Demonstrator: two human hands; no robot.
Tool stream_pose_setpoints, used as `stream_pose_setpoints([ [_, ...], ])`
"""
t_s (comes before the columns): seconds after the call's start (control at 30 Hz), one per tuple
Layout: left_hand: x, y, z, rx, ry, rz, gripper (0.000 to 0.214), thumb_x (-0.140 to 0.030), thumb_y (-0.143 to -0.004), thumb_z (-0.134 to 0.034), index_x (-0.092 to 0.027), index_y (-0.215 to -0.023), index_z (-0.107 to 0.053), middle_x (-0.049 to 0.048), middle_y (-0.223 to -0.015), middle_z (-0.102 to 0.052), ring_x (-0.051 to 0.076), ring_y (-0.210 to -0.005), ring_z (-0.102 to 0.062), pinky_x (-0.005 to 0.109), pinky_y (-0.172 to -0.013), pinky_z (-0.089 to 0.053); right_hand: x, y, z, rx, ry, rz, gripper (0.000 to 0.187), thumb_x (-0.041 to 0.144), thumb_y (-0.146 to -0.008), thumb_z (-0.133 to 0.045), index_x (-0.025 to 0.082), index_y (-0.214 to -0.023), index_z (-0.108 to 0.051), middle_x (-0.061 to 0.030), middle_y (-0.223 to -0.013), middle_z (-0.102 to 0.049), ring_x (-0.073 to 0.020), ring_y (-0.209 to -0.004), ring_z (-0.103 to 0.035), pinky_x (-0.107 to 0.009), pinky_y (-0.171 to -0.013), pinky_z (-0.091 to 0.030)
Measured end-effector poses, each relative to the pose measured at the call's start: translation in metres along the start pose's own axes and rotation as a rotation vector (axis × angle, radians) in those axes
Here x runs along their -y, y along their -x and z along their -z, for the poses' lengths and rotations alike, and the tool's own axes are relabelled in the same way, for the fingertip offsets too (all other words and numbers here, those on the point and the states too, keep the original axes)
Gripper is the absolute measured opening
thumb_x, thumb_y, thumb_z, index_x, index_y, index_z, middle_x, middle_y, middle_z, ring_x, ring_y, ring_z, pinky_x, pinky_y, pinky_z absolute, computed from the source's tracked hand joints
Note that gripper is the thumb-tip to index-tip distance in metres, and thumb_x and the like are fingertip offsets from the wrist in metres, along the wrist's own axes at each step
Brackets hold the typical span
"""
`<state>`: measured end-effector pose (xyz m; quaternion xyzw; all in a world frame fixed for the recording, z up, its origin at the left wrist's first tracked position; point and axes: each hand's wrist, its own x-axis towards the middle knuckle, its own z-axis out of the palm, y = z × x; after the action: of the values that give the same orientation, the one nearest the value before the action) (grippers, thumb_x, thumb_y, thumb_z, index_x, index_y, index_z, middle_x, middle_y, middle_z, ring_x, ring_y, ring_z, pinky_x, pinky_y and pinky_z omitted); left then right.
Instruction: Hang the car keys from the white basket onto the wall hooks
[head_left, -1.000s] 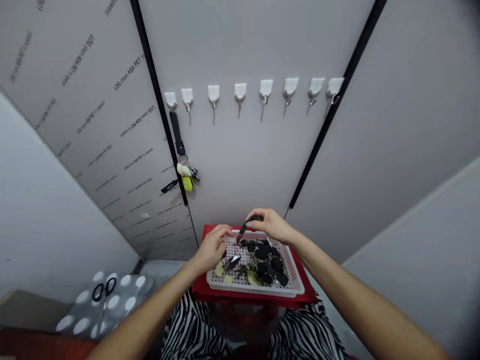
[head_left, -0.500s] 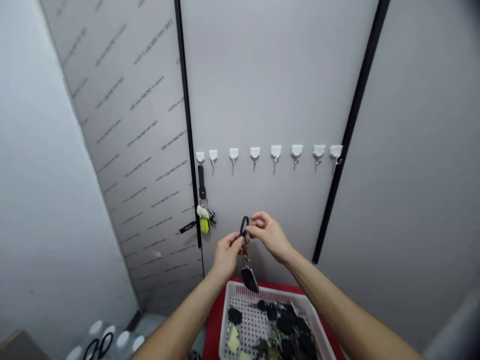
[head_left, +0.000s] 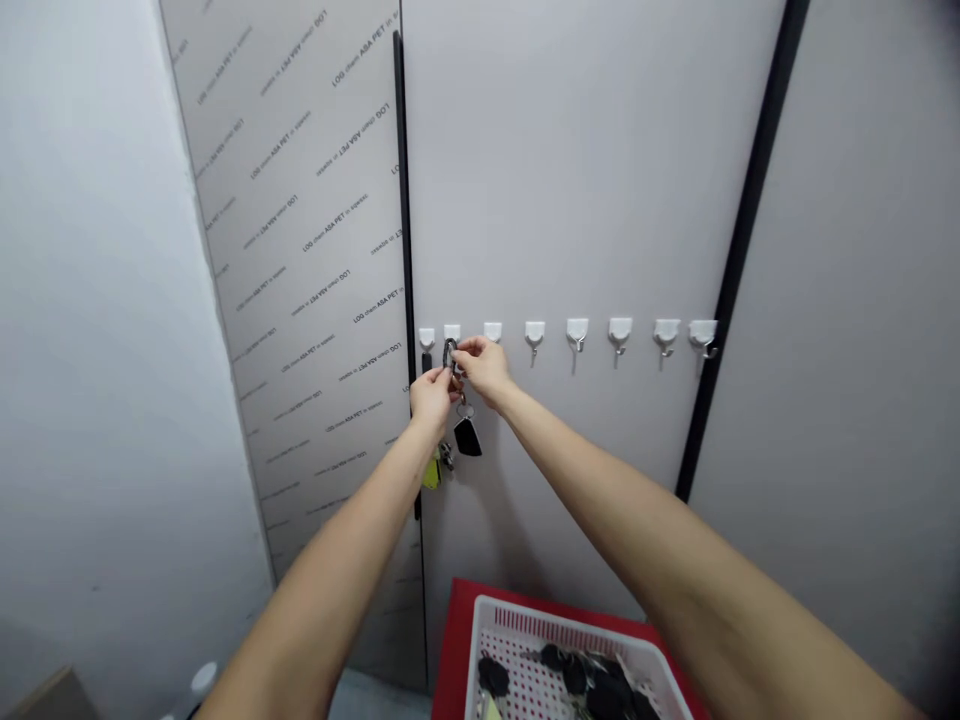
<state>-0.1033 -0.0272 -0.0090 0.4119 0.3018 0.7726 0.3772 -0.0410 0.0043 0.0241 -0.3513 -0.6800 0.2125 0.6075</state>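
Observation:
Both hands hold the black loop of a keychain (head_left: 449,354) up against the second white hook (head_left: 452,331) from the left. My left hand (head_left: 433,400) pinches the loop's lower end. My right hand (head_left: 484,370) grips its upper right side with closed fingertips. Below the fingers dangles a dark car key fob (head_left: 468,436) on a metal ring. Whether the loop sits over the hook's tip is hidden. On the leftmost hook (head_left: 427,339) hangs a black strap with a yellow-green key fob (head_left: 431,473), partly covered by my left hand.
Several more white hooks (head_left: 577,333) run rightward along the grey panel (head_left: 600,180). Below, a white perforated basket (head_left: 570,625) with several keys stands on a red surface (head_left: 455,620). A black vertical strip (head_left: 406,220) edges the panel's left side.
Both hands have moved up and left with the keychain, from above the basket to the second hook. The view has shifted, and the hooks appear lower and further right.

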Motion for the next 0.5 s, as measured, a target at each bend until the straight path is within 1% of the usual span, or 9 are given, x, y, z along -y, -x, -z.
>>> stream_pose_setpoints([
  [0.1, 0.001, -0.01, -0.004, -0.02, -0.046, 0.03, 0.011, -0.016, -0.062, -0.041, -0.011, -0.053, -0.043, -0.005, -0.042, -0.041, 0.002, -0.034, -0.038, 0.015, -0.037, -0.032, -0.001, -0.008, -0.006, -0.051, 0.091, -0.03, 0.009, 0.021, -0.055, -0.048, 0.015, -0.062, -0.049, 0.0032, -0.056, -0.05, -0.0073, -0.053, -0.047, -0.023, -0.056, -0.04],
  [0.2, 0.007, -0.014, -0.004, -0.026, -0.114, 0.06, 0.013, -0.014, -0.063, -0.039, -0.012, -0.051, -0.042, -0.0054, -0.039, -0.039, 0.003, -0.031, -0.036, 0.016, -0.035, -0.032, -0.004, -0.008, -0.008, -0.079, 0.188, -0.062, 0.006, 0.021, -0.055, -0.048, 0.016, -0.059, -0.049, 0.0029, -0.055, -0.051, -0.0084, -0.054, -0.048, -0.024, -0.058, -0.04],
  [0.33, 0.015, -0.016, 0.002, -0.04, -0.19, 0.073, 0.01, -0.012, -0.062, -0.04, -0.011, -0.055, -0.047, -0.0045, -0.039, -0.04, 0.005, -0.032, -0.038, 0.019, -0.038, -0.034, -0.01, -0.004, -0.008, -0.053, 0.26, -0.027, 0.006, 0.02, -0.056, -0.049, 0.016, -0.059, -0.05, 0.0026, -0.054, -0.051, -0.0089, -0.055, -0.049, -0.023, -0.059, -0.039],
  [0.4, 0.018, -0.015, 0.009, -0.061, -0.232, 0.081, 0.008, -0.01, -0.059, -0.043, -0.01, -0.062, -0.05, -0.0023, -0.046, -0.047, 0.006, -0.039, -0.043, 0.02, -0.044, -0.037, -0.015, 0.002, -0.004, -0.031, 0.265, -0.013, 0.008, 0.022, -0.057, -0.048, 0.015, -0.061, -0.05, 0.0023, -0.055, -0.051, -0.0086, -0.055, -0.049, -0.023, -0.058, -0.039],
  [0.43, 0.02, -0.012, 0.014, -0.078, -0.27, 0.064, 0.011, -0.009, -0.058, -0.045, -0.011, -0.067, -0.051, -0.0008, -0.052, -0.05, 0.007, -0.045, -0.046, 0.021, -0.049, -0.039, -0.018, 0.007, 0.0, -0.018, 0.263, -0.01, 0.009, 0.022, -0.058, -0.047, 0.015, -0.063, -0.051, 0.0021, -0.056, -0.051, -0.0083, -0.054, -0.049, -0.023, -0.058, -0.039],
  [0.5, 0.026, 0.0, 0.025, -0.097, -0.385, -0.026, 0.021, -0.008, -0.056, -0.047, -0.012, -0.077, -0.051, 0.002, -0.067, -0.055, 0.008, -0.06, -0.05, 0.022, -0.061, -0.039, -0.027, 0.024, 0.012, 0.033, 0.25, -0.014, 0.012, 0.024, -0.059, -0.046, 0.015, -0.067, -0.051, 0.0016, -0.059, -0.052, -0.0075, -0.053, -0.048, -0.023, -0.056, -0.039],
])
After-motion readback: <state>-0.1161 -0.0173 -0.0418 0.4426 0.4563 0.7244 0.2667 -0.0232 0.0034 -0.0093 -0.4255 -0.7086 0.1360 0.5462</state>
